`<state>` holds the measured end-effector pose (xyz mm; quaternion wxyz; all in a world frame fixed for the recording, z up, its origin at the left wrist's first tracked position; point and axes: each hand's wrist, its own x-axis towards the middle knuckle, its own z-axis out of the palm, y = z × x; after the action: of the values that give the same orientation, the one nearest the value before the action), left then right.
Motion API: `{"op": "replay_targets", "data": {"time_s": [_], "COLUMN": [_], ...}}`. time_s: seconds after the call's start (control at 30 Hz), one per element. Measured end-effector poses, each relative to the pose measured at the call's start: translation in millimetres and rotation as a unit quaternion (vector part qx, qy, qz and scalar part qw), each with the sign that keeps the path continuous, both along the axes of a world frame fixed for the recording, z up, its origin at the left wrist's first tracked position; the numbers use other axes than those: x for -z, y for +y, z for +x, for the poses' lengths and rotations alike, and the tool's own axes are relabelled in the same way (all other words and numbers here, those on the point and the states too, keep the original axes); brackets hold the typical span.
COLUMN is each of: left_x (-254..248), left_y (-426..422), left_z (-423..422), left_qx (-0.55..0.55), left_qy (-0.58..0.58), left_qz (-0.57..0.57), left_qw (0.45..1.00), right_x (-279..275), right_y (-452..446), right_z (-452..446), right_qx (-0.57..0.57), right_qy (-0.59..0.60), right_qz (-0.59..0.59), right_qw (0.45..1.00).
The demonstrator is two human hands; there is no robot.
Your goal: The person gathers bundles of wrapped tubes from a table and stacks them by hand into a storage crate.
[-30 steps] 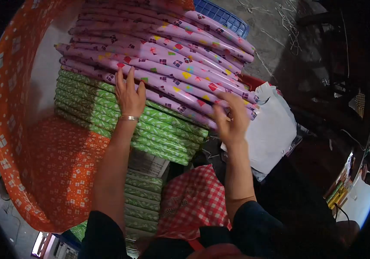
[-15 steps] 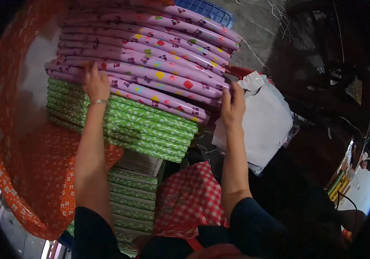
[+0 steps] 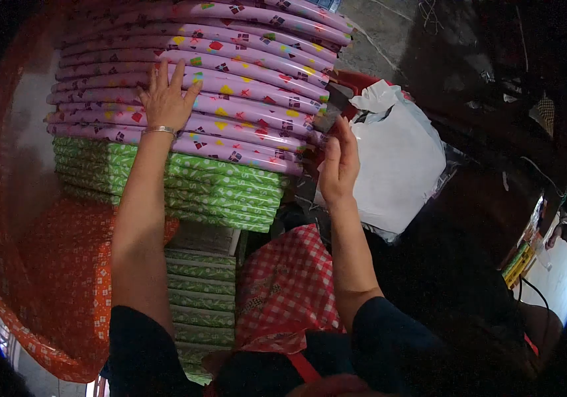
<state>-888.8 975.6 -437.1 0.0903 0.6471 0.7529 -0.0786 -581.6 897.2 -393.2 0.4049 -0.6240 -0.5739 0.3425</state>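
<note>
My left hand (image 3: 169, 99) lies spread, palm down, on a stack of glossy purple rolls (image 3: 250, 83) printed with small coloured shapes, which look like wrapping paper. At the right ends of these rolls, my right hand (image 3: 340, 159) is held upright with its fingers stretched and nothing seen in them. Whether it touches the roll ends I cannot tell. Green patterned rolls (image 3: 217, 182) lie directly beside the purple ones, on the side nearer me. More green rolls (image 3: 200, 284) show lower down, by my left forearm.
An orange patterned sheet (image 3: 65, 264) hangs along the left. To the right sits a white wrapped bundle (image 3: 399, 165) with a torn top. Red checked cloth (image 3: 290, 288) covers my lap. Dark frame-like parts (image 3: 495, 86) stand at the far right.
My left hand has moved from the near edge of the purple rolls further onto them and spread out. My right hand has shifted slightly left and down. The purple rolls look more evenly lined up.
</note>
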Motion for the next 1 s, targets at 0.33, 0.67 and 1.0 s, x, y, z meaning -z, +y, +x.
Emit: {"op": "replay_targets", "data": {"time_s": [0.33,0.67,1.0], "left_x": [-6.1,1.5,-3.5], "left_y": [-24.8,-16.3,-15.7], "left_z": [-16.0,-1.9,2.9], "left_qx": [0.053,-0.021,-0.029], "left_qy": [-0.080,-0.029,-0.043], "left_qz": [0.064,0.042,0.049], "left_qw": [0.993,0.998,0.997], "right_x": [53.2,92.3,31.6], "right_y": [86.3,167.1,225.3], "right_z": [-42.2,-22.2,-40.1], "right_qx": [0.069,0.092,-0.190], "right_qy": [-0.012,0.018,-0.373], "right_qz": [-0.222,-0.157,0.191], "right_qw": [0.972,0.983,0.888]}}
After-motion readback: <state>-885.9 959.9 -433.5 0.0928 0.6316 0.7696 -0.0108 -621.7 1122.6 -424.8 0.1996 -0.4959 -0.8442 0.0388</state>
